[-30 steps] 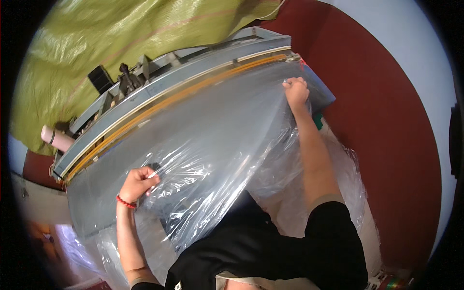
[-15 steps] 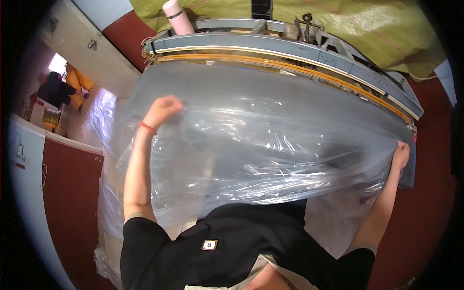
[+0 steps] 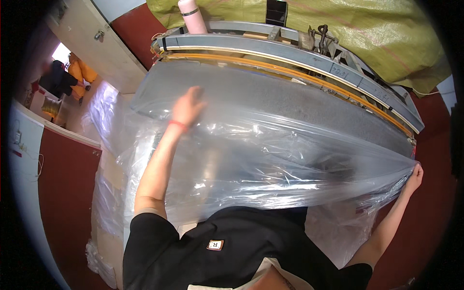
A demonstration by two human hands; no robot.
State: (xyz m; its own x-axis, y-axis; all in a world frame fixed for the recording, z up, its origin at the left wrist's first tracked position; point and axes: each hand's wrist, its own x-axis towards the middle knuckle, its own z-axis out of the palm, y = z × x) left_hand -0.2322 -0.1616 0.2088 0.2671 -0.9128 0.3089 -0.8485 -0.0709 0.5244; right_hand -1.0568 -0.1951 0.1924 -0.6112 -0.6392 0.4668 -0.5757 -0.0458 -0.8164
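As light glints off its folds, a clear plastic sheet [image 3: 290, 150] lies over the near part of a long grey table [image 3: 212, 79], its creases fanning out from the right end, where I have the right hand [image 3: 414, 179] clenched on a bunched edge. I have the left hand [image 3: 188, 107], a red bracelet [image 3: 179, 126] at its wrist, over the left part of the table near the sheet; it is blurred, and I cannot tell from my remote post whether its fingers grasp anything. Along the table's far side run an orange strip [image 3: 270, 63] and a grey metal frame [image 3: 290, 50], with a pink bottle [image 3: 193, 20] toward the left and a yellow-green tarp [image 3: 362, 34] behind. Beyond an open door [image 3: 104, 54], a person in dark clothing [image 3: 57, 81] appears beside orange fabric [image 3: 83, 69].
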